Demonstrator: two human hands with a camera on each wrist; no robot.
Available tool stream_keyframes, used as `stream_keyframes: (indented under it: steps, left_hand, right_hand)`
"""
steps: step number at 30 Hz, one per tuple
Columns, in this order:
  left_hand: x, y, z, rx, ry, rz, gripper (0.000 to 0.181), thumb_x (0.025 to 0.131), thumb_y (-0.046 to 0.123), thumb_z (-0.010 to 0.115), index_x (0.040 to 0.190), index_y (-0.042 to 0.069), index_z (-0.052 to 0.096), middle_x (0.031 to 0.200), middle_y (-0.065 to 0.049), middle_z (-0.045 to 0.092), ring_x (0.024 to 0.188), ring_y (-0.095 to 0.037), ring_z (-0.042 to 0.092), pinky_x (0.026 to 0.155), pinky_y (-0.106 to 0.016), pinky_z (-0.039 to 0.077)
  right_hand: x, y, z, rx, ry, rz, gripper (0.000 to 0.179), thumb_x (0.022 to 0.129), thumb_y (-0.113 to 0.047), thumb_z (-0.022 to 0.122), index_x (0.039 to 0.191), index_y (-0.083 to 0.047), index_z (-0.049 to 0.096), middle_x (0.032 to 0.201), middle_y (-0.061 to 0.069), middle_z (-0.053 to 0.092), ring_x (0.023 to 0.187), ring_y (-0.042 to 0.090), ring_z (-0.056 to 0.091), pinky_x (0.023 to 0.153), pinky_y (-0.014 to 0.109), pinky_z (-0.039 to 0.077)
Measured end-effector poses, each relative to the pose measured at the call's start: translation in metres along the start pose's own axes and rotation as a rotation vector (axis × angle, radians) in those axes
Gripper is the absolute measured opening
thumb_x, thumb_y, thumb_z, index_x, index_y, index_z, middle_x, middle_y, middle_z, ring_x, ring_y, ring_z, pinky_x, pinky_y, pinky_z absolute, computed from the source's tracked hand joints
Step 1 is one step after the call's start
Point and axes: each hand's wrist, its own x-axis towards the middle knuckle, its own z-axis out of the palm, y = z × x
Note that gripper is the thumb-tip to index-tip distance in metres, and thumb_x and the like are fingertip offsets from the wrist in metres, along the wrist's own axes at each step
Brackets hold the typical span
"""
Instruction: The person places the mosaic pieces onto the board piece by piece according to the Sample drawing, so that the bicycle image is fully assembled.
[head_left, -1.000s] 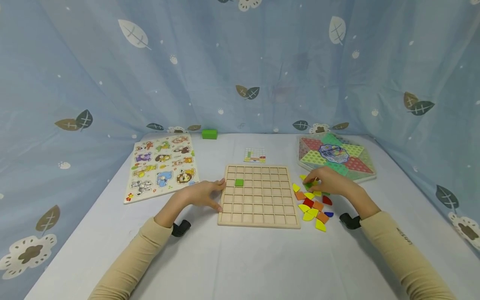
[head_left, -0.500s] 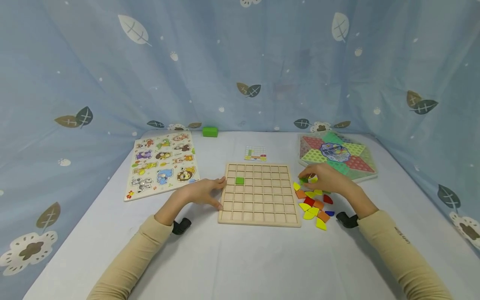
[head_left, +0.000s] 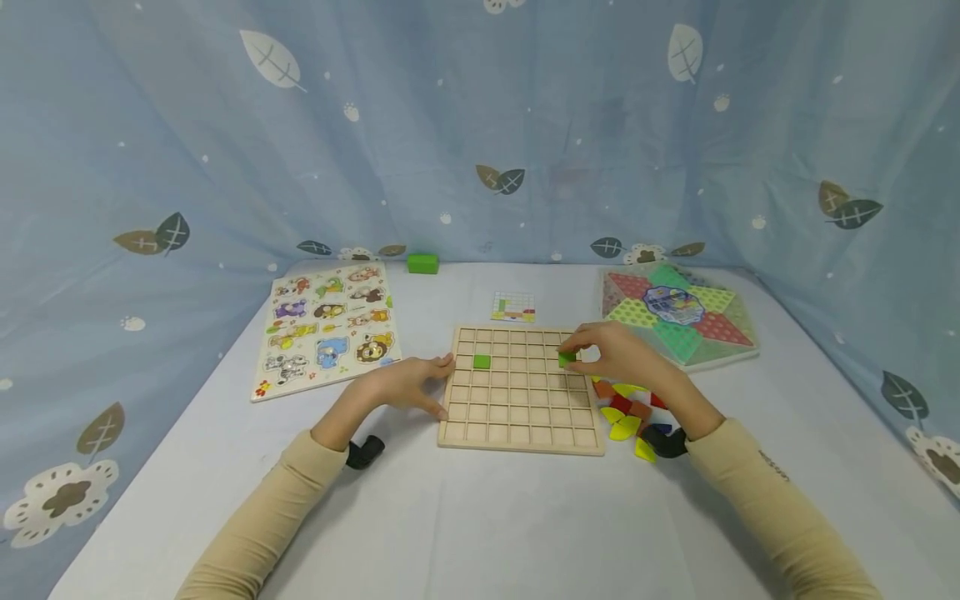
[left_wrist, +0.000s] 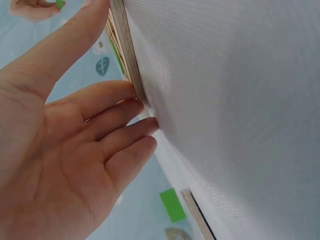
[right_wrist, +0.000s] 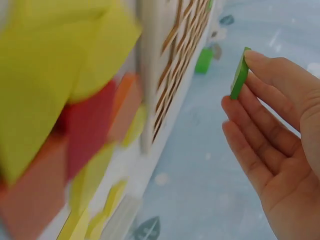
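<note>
A pale wooden grid board (head_left: 519, 414) lies mid-table in the head view, with one green square tile (head_left: 482, 362) in a cell toward its upper left. My left hand (head_left: 405, 385) rests against the board's left edge, thumb and fingertips touching it; the left wrist view shows the fingers (left_wrist: 122, 135) fairly straight. Over the board's upper right, my right hand (head_left: 618, 357) pinches another green square tile (right_wrist: 240, 75) between thumb and fingers, and in the right wrist view the tile is held on edge. Beneath the right forearm lies a pile of yellow pieces (head_left: 624, 428), with red and orange ones, partly hidden.
Beyond the board lies a small printed grid card (head_left: 513, 307). An animal puzzle board (head_left: 341, 325) is at the left, a green block (head_left: 423, 264) at the back. At the right back sits a flat clear box (head_left: 678, 312) with a colored star pattern.
My right hand has lifted a green square tile from the pile and carried it left over the board's upper right. The left hand stays at the board's edge.
</note>
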Motion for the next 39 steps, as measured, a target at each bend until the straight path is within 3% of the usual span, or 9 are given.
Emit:
stream_keyframes:
  steps: [8, 13, 19, 27, 30, 33, 39]
  left_hand:
    - [-0.001, -0.001, 0.001, -0.019, -0.015, -0.043, 0.094, 0.082, 0.039, 0.075, 0.152, 0.004, 0.023, 0.158, -0.014, 0.014, 0.144, -0.032, 0.016, 0.114, -0.047, 0.020]
    - [0.000, -0.002, 0.003, -0.023, -0.011, -0.037, 0.093, 0.082, 0.039, 0.075, 0.151, 0.002, 0.026, 0.157, -0.016, 0.016, 0.144, -0.033, 0.017, 0.114, -0.048, 0.021]
    - [-0.001, -0.001, 0.004, -0.030, -0.013, -0.055, 0.092, 0.081, 0.039, 0.075, 0.151, 0.004, 0.026, 0.158, -0.013, 0.016, 0.144, -0.030, 0.017, 0.115, -0.046, 0.020]
    - [-0.001, -0.001, 0.003, -0.025, -0.006, -0.049, 0.093, 0.081, 0.041, 0.075, 0.151, 0.004, 0.026, 0.157, -0.014, 0.016, 0.143, -0.031, 0.019, 0.114, -0.046, 0.022]
    - [0.000, 0.000, 0.002, -0.019, -0.003, -0.047, 0.093, 0.081, 0.041, 0.075, 0.151, 0.004, 0.027, 0.157, -0.014, 0.016, 0.143, -0.031, 0.019, 0.114, -0.045, 0.022]
    - [0.000, 0.001, 0.001, -0.010, 0.002, -0.039, 0.092, 0.081, 0.041, 0.075, 0.150, 0.003, 0.028, 0.157, -0.015, 0.017, 0.143, -0.032, 0.019, 0.114, -0.047, 0.023]
    - [-0.001, 0.002, 0.000, -0.011, 0.002, -0.035, 0.092, 0.081, 0.041, 0.075, 0.150, 0.003, 0.029, 0.157, -0.016, 0.018, 0.143, -0.032, 0.020, 0.113, -0.047, 0.024]
  right_hand:
    - [0.024, -0.016, 0.014, 0.063, 0.041, -0.053, 0.023, 0.083, -0.010, 0.076, 0.106, -0.005, 0.074, 0.096, 0.001, 0.069, 0.087, 0.025, 0.065, 0.072, 0.043, 0.055]
    - [0.039, -0.022, 0.024, 0.089, 0.082, -0.108, 0.022, 0.083, -0.008, 0.076, 0.105, -0.004, 0.074, 0.096, 0.005, 0.070, 0.086, 0.022, 0.066, 0.073, 0.041, 0.055]
    - [0.054, -0.034, 0.034, 0.129, 0.047, -0.109, 0.024, 0.084, -0.009, 0.075, 0.106, -0.001, 0.072, 0.099, 0.007, 0.070, 0.089, 0.023, 0.066, 0.077, 0.042, 0.055]
    - [0.079, -0.053, 0.039, 0.099, 0.011, -0.134, 0.023, 0.083, -0.010, 0.076, 0.104, -0.003, 0.073, 0.098, 0.007, 0.071, 0.087, 0.020, 0.065, 0.078, 0.039, 0.055]
    - [0.085, -0.057, 0.043, 0.090, -0.018, -0.122, 0.022, 0.083, -0.011, 0.077, 0.103, -0.003, 0.074, 0.097, 0.005, 0.072, 0.086, 0.018, 0.065, 0.093, 0.044, 0.047]
    - [0.091, -0.059, 0.049, 0.098, -0.058, -0.095, 0.022, 0.083, -0.012, 0.077, 0.102, -0.003, 0.074, 0.097, 0.005, 0.072, 0.086, 0.017, 0.066, 0.095, 0.042, 0.046]
    - [0.097, -0.064, 0.057, 0.120, -0.126, -0.031, 0.019, 0.082, -0.008, 0.077, 0.099, -0.001, 0.073, 0.094, 0.006, 0.071, 0.083, 0.016, 0.066, 0.074, 0.027, 0.055]
